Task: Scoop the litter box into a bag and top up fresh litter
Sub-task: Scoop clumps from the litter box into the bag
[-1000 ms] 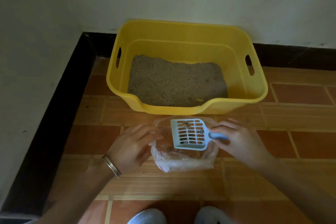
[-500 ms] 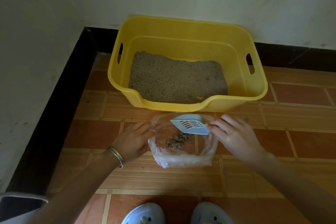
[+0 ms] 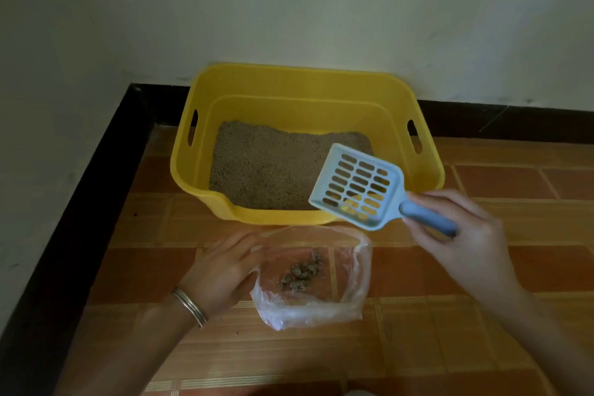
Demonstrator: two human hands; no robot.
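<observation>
At the lower left of the frame the left hand (image 3: pixel 221 270), a metal bangle (image 3: pixel 189 302) on its wrist, lay against the left edge of the crumpled clear plastic bag (image 3: pixel 350 270), fingers curled at its rim; whether they pinched the film or only steadied it could not be told. The bag sat open-mouthed on the orange tiled floor (image 3: pixel 514 267) at lower centre, with a small heap of dark clumps (image 3: pixel 303 273) inside. Just above it, centre frame, stood the yellow plastic litter box (image 3: pixel 302 87), its grey-brown granular litter (image 3: pixel 266 164) spread in a shallow layer. To the right, the right hand (image 3: pixel 466 241) gripped the handle of the pale blue slotted plastic scoop (image 3: pixel 356 186), whose pan looked empty and hovered over the tub's near right corner. The scoop's long axis ran from the hand at lower right up toward the upper left, mouth pointing into the litter. The litter lay up and left of the right hand, the nearer of the two, so the next dig would likely be a short push along that axis. The bag lay below and left of the scoop.
</observation>
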